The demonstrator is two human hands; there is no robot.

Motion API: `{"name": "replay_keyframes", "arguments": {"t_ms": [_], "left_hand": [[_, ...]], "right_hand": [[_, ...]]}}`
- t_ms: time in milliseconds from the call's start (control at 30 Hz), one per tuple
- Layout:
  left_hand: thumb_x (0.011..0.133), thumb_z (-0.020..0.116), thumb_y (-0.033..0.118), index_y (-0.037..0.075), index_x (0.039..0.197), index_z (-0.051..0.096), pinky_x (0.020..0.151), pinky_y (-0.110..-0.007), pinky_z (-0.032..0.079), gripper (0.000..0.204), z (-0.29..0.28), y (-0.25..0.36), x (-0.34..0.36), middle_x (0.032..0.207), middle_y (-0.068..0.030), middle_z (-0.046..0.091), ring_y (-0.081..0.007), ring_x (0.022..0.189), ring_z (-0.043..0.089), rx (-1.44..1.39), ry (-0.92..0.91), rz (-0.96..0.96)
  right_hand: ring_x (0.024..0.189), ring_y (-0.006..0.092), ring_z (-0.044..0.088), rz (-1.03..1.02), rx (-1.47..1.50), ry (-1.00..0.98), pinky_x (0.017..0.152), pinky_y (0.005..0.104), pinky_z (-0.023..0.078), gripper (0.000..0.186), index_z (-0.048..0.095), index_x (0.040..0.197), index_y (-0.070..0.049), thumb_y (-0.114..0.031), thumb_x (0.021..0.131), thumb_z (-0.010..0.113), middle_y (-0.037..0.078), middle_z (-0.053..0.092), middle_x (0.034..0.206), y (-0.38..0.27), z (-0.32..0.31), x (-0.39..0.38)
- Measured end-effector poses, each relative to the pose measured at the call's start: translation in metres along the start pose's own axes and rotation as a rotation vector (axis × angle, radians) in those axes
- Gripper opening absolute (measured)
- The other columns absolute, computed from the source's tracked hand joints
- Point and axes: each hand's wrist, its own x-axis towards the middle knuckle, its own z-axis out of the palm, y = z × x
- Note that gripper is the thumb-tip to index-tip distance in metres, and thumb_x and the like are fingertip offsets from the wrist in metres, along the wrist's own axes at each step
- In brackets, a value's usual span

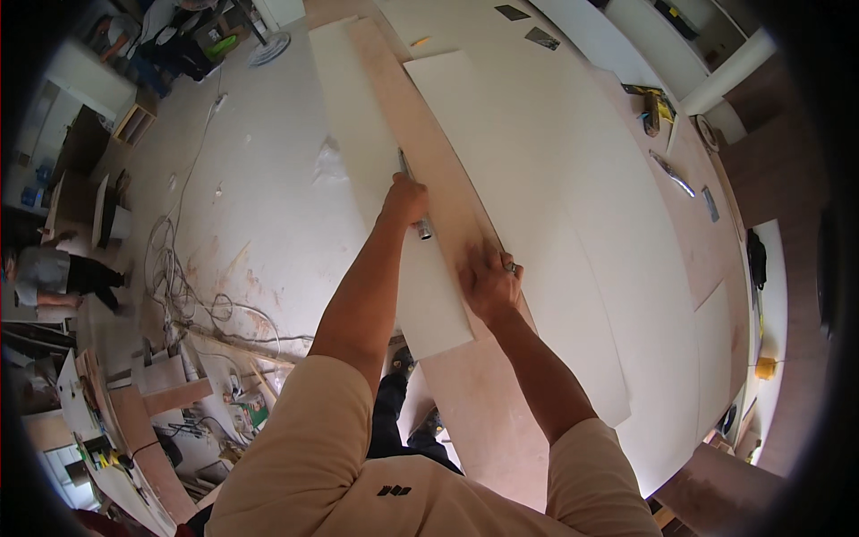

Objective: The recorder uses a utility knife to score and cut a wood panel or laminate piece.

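Note:
My left hand [407, 199] is closed around a slim silver utility knife [425, 229], whose narrow end points away from me. It is over the left part of a long brown wooden strip [394, 89], close to the strip's left edge. That strip lies lengthwise across pale sheet panels. Nearer to me, my right hand [492, 282] presses on the strip with bent fingers at its right edge. A small shiny bit [510, 267] shows at those fingers; I cannot make out what it is. Under the strip's left side lies a narrow pale board [429, 309].
A large pale panel [555, 197] spreads to the right. Along the far right lie a silver tool [671, 173], a hand plane [658, 112] and a yellow tape measure [765, 368]. Tangled cables [174, 277] cover floor at left, near a person [63, 273]. A fan [268, 49] stands far left.

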Motion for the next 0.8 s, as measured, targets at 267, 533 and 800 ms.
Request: {"name": "replay_keyframes", "arguments": {"t_ms": [267, 533, 800], "left_hand": [[0.081, 0.060, 0.012, 0.001, 0.081, 0.073, 0.079, -0.039, 0.042, 0.016, -0.035, 0.078, -0.037, 0.077, -0.0124, 0.072, -0.0268, 0.073, 0.068, 0.051, -0.105, 0.084], [0.084, 0.059, 0.009, -0.006, 0.094, 0.072, 0.077, -0.037, 0.057, 0.022, -0.036, 0.120, -0.083, 0.082, -0.0219, 0.071, -0.0373, 0.076, 0.069, -0.304, -0.167, -0.143], [0.082, 0.061, 0.004, -0.003, 0.098, 0.072, 0.078, -0.037, 0.058, 0.021, -0.040, 0.166, -0.129, 0.091, -0.0247, 0.069, -0.0373, 0.094, 0.066, -0.594, -0.072, -0.370]], "right_hand": [[0.129, 0.0341, 0.045, 0.043, -0.005, 0.074, 0.100, 0.0529, 0.035, 0.050, 0.054, 0.140, -0.023, -0.042, 0.094, 0.049, 0.012, 0.048, 0.143, 0.019, 0.007, -0.013], [0.123, 0.0334, 0.049, 0.025, 0.019, 0.165, 0.098, 0.0533, 0.037, 0.048, 0.057, 0.136, -0.022, -0.043, 0.093, 0.053, 0.011, 0.051, 0.140, 0.019, 0.012, -0.011], [0.126, 0.0327, 0.047, 0.015, 0.004, 0.135, 0.099, 0.0535, 0.036, 0.048, 0.055, 0.137, -0.021, -0.045, 0.095, 0.051, 0.009, 0.046, 0.144, 0.011, 0.010, -0.011]]}}
